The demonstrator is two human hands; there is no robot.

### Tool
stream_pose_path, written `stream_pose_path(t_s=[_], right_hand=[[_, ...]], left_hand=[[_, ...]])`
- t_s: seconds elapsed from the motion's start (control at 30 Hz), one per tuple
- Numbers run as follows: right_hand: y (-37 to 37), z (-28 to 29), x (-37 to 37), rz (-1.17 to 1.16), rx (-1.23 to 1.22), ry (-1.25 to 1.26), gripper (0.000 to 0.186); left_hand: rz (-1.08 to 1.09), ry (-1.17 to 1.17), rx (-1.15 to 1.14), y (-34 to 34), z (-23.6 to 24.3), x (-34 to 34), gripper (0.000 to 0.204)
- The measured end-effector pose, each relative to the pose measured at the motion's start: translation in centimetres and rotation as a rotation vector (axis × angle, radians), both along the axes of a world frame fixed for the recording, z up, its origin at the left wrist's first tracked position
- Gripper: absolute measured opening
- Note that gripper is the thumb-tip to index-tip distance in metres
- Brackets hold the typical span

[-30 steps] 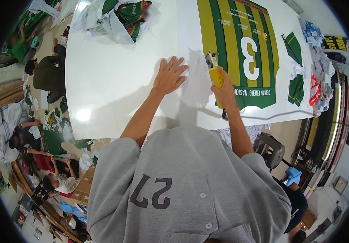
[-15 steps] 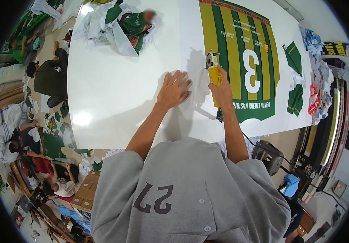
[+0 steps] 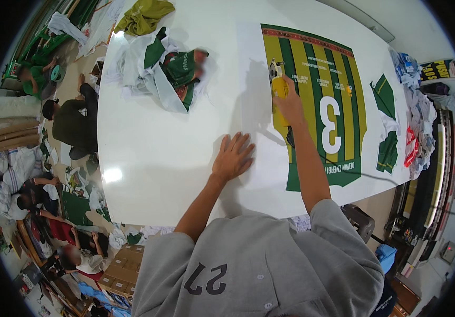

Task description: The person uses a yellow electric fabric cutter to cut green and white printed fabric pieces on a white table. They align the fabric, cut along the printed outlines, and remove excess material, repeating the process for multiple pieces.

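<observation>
My right hand is closed round a yellow electric rotary cutter. Its metal head rests along the left edge of a printed jersey panel, green and olive striped with a large white numeral. The panel lies flat on a big white table, on white sheet material that extends to its left. My fingers hide part of the cutter's body. Palm down and fingers spread, my left hand presses on the white surface left of the panel, holding nothing.
A heap of white and green scraps and an olive cloth sit at the far left. Green offcuts lie right of the panel. The cutter's dark cord trails right. Several people work on the floor at left.
The cutter in my right hand has moved away from me along the panel's left edge. My view has shifted, so the table appears lower. My left hand stays flat and spread.
</observation>
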State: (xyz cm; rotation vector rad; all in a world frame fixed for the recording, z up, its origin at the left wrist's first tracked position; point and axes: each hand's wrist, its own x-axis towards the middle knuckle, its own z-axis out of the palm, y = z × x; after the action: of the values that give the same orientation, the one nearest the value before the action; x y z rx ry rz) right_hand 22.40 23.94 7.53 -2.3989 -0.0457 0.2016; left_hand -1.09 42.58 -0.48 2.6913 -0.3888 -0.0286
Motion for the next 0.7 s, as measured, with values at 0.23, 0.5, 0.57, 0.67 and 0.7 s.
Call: stream_pose_path(t_s=[0.23,0.5,0.57,0.67,0.7], right_hand=[[3.6,-0.3,10.1,-0.032,-0.010,-0.011,0.088],[6.8,-1.1,21.7,-0.030,0.000,0.025,0.088],[7.6,-1.9,24.4,-0.050,0.010,-0.046,0.089],[8.6,-2.4,28.0,-0.054,0.019,-0.027,0.091],[8.9,-2.5,28.8,-0.044,0.015,-0.039,0.092]], left_hand=[[0.015,-0.006,-0.070,0.1,-0.5,-0.1,0.054],[0.031,-0.033,-0.105,0.1,-0.4,0.0,0.051],[0.025,-0.030,-0.108,0.1,-0.3,0.1,0.050],[0.019,-0.029,-0.093,0.2,0.0,0.3,0.059],[0.025,-0.031,-0.130,0.3,0.0,0.3,0.061]])
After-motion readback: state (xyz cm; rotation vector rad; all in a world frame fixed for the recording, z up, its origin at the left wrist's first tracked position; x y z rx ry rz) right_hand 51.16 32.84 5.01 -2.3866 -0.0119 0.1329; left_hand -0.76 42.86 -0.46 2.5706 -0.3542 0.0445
